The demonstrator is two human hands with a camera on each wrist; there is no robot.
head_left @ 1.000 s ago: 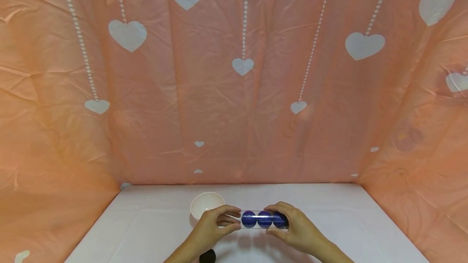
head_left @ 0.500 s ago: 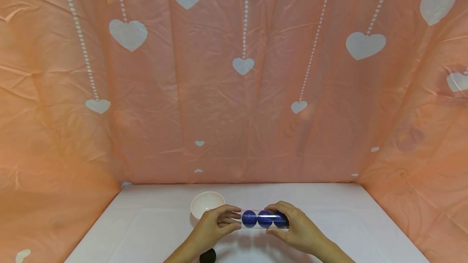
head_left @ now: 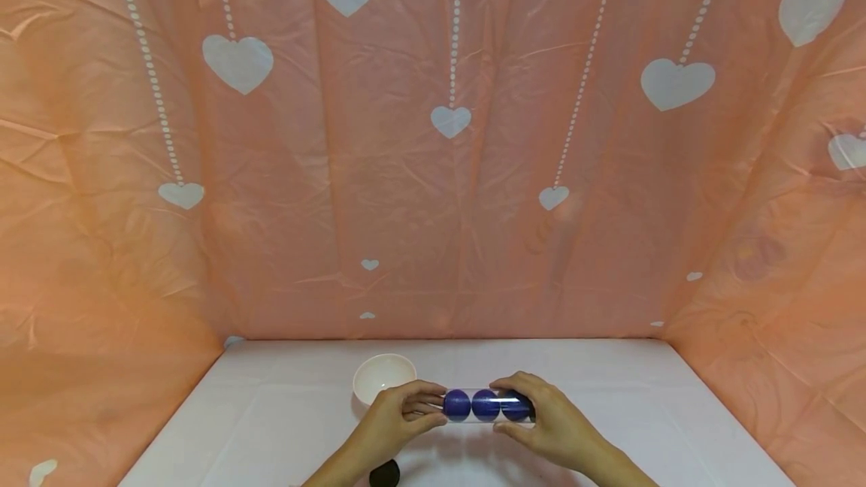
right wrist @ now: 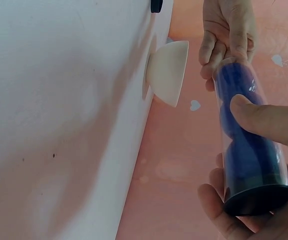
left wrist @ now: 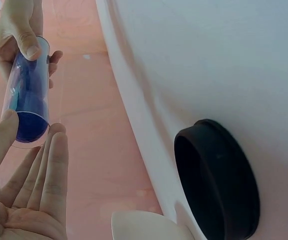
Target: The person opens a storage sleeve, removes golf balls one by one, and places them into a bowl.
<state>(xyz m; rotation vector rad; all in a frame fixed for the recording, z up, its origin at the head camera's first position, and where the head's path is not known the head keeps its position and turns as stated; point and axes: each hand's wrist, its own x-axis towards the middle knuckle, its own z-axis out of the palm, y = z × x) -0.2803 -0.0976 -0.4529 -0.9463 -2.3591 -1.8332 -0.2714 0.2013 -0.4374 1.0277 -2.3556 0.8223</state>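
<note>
Both hands hold a clear plastic tube (head_left: 472, 406) level above the table, with several dark blue balls (head_left: 457, 405) lined up inside. My left hand (head_left: 395, 421) pinches its uncapped left end, thumb on the near side and long fingers on the far side. The foremost ball sits right at that rim in the left wrist view. My right hand (head_left: 551, 427) wraps the other end, thumb along the wall, partly hiding the last ball. A black base (right wrist: 257, 200) closes that end in the right wrist view.
A loose round black cap (left wrist: 223, 180) stands on the white table (head_left: 284, 412) beside my left forearm. Just behind my left hand is a white bowl (head_left: 382, 378). Peach curtains (head_left: 433, 246) with hearts enclose the back and sides.
The blue balls have slid slightly left inside the tube, toward the uncapped end. Both hands have stayed almost still.
</note>
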